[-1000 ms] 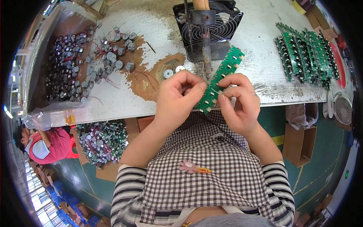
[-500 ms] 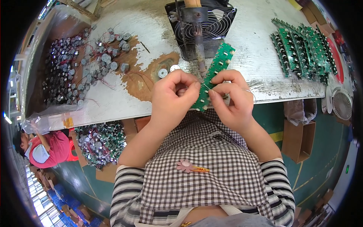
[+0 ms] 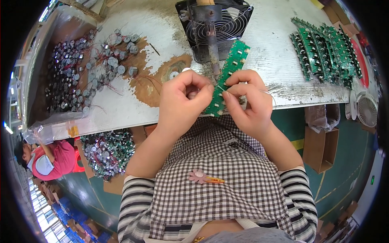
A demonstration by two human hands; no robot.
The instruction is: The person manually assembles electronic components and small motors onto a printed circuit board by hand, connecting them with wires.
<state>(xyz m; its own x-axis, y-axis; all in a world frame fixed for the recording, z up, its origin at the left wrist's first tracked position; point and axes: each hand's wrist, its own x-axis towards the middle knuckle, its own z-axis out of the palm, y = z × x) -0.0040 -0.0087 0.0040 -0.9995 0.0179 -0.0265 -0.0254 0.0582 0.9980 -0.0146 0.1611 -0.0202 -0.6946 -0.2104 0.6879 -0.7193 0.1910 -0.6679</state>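
A long green circuit board strip (image 3: 235, 59) with small pale parts slants between my hands, close under the tip of a fixed soldering iron (image 3: 212, 40). My left hand (image 3: 184, 99) is closed at the board's left edge, thumb against curled fingers; what it pinches is hidden. My right hand (image 3: 251, 97) lies at the board's right side, its thumb and forefinger closed on a thin silvery wire (image 3: 221, 88) that reaches over the board. A loop of wire also shows behind that hand. Beside my left fingers lies a round white disc (image 3: 174, 75), with another partly covered.
A black fan (image 3: 237, 22) stands behind the iron. At left are a plastic-lined box (image 3: 36, 81) of small motors and loose wired motors (image 3: 113, 60). Stacked green boards (image 3: 324, 52) lie at right. Below are a carton (image 3: 320, 150) and a person in pink (image 3: 60, 160).
The board and both hands have shifted slightly, the board's upper end lower and further left. My left hand now covers more of the white discs. Both grips look the same.
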